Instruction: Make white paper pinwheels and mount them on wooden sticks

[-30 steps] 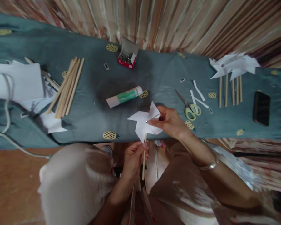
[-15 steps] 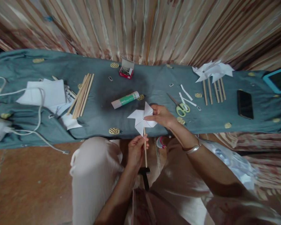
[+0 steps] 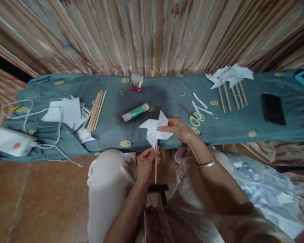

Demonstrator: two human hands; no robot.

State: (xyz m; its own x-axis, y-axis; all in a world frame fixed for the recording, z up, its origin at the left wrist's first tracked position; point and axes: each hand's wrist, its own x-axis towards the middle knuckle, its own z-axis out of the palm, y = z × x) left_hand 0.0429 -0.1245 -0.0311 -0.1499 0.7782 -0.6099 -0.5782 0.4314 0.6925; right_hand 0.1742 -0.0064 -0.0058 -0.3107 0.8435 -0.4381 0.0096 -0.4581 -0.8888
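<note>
My left hand (image 3: 146, 164) is closed round a thin wooden stick (image 3: 155, 168) that stands upright below the table edge. On top of the stick sits a white paper pinwheel (image 3: 152, 132). My right hand (image 3: 177, 128) pinches the pinwheel's centre, thumb and fingers pressed on a small pin head there. A silver bangle is on my right wrist. Both hands hover over the near edge of the blue-grey cloth (image 3: 111, 131).
On the cloth lie a glue stick (image 3: 135, 112), a red box of pins (image 3: 136, 84), green-handled scissors (image 3: 195, 116), a bundle of sticks (image 3: 95, 109), white paper sheets (image 3: 63, 110), finished pinwheels (image 3: 228, 77), a black phone (image 3: 273, 109) and a white charger with cable (image 3: 11, 145).
The camera has tilted so that more floor and left side show. My hands keep the same hold on the stick and pinwheel, and the pinwheel stands a little more upright.
</note>
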